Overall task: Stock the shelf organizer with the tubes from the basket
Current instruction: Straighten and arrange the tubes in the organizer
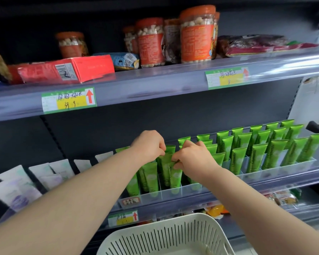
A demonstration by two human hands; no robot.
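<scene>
Green tubes (256,157) stand upright in rows in a clear plastic shelf organizer (184,190) on the middle shelf. My left hand (148,144) pinches the top of a green tube (164,161) in a left-hand row. Beside it, my right hand (193,155) pinches the top edge of the front tube (175,176) in the same area. Both hands sit close together over the organizer's left part. The white slotted basket (166,236) is below, at the frame's bottom; no tube shows in its visible part.
White and lilac tubes (17,188) lean on the shelf to the left. The upper shelf holds orange-lidded jars (197,35), a red box (66,69) and packets. Price labels (69,100) hang on the shelf rails. Snack packets (282,198) lie on the lower shelf.
</scene>
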